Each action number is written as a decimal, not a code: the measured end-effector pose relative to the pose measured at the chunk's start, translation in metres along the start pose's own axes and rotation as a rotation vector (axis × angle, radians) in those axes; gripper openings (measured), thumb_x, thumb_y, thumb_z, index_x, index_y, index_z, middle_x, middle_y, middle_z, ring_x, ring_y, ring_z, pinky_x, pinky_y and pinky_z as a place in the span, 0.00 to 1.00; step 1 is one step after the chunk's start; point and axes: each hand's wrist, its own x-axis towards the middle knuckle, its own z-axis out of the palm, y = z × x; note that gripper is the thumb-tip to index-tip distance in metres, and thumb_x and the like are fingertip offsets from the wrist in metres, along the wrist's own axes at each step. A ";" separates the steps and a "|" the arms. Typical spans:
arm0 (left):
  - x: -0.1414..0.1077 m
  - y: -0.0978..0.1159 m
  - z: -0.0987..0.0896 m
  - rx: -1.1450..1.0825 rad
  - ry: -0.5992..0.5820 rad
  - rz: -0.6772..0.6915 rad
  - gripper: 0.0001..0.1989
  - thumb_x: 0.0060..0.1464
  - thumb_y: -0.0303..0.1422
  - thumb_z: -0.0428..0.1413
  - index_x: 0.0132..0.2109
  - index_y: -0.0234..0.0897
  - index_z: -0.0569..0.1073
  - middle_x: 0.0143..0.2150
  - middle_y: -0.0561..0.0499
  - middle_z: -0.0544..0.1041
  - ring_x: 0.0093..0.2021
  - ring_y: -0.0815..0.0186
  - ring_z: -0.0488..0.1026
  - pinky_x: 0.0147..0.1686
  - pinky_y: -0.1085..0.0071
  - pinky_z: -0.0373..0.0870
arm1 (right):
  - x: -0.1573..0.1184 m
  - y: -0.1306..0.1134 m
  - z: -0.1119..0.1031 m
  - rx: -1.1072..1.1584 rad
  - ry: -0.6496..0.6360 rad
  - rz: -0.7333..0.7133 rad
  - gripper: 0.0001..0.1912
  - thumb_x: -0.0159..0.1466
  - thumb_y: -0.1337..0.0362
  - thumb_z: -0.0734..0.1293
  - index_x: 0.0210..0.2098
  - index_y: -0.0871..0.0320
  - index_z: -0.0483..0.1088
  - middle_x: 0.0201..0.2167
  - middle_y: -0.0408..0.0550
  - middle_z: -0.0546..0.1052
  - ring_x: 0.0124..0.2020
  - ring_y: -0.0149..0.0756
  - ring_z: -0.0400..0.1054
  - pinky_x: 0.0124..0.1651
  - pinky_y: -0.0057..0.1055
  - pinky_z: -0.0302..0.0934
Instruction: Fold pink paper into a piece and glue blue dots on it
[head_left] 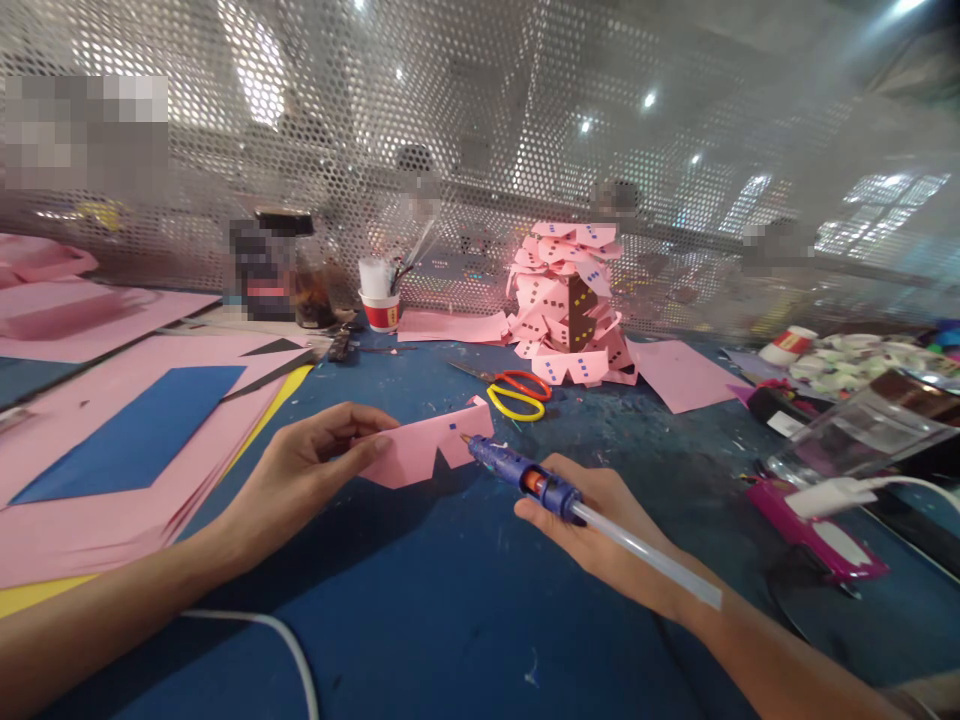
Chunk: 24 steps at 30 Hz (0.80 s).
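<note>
A scuffed blue worktable [420, 620] carries flat pink paper sheets [112, 470] at nine o'clock and a ragged pink paper tower [570, 305] at twelve. At centre, the left hand [307, 475] pinches a notched pink paper strip [431, 447]; the right hand [600, 525] wraps a blue glue gun [517, 472], nozzle touching the strip's right end.

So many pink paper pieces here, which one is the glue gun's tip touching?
The pink cutout pinched in the left hand. The glue gun in the right hand meets its right edge; the rest sit piled farther back.
</note>
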 end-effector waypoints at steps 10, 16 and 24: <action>0.000 0.001 0.001 0.008 -0.001 0.002 0.15 0.57 0.44 0.59 0.45 0.38 0.74 0.36 0.52 0.79 0.34 0.66 0.74 0.35 0.74 0.68 | 0.001 0.000 0.000 -0.074 0.011 -0.015 0.10 0.64 0.57 0.68 0.32 0.56 0.66 0.22 0.38 0.70 0.22 0.26 0.61 0.23 0.23 0.49; 0.000 0.002 0.001 0.010 -0.003 -0.014 0.15 0.58 0.43 0.59 0.45 0.38 0.75 0.36 0.52 0.79 0.35 0.66 0.74 0.35 0.74 0.67 | 0.001 0.000 0.000 -0.103 0.003 -0.027 0.11 0.65 0.56 0.67 0.32 0.55 0.66 0.22 0.38 0.70 0.22 0.27 0.61 0.24 0.23 0.50; 0.001 -0.001 0.001 0.011 0.001 0.000 0.15 0.57 0.43 0.59 0.45 0.38 0.75 0.37 0.51 0.79 0.35 0.65 0.74 0.35 0.72 0.68 | 0.001 0.000 0.000 -0.106 -0.005 -0.020 0.12 0.65 0.55 0.67 0.31 0.55 0.64 0.21 0.37 0.69 0.22 0.27 0.59 0.24 0.24 0.49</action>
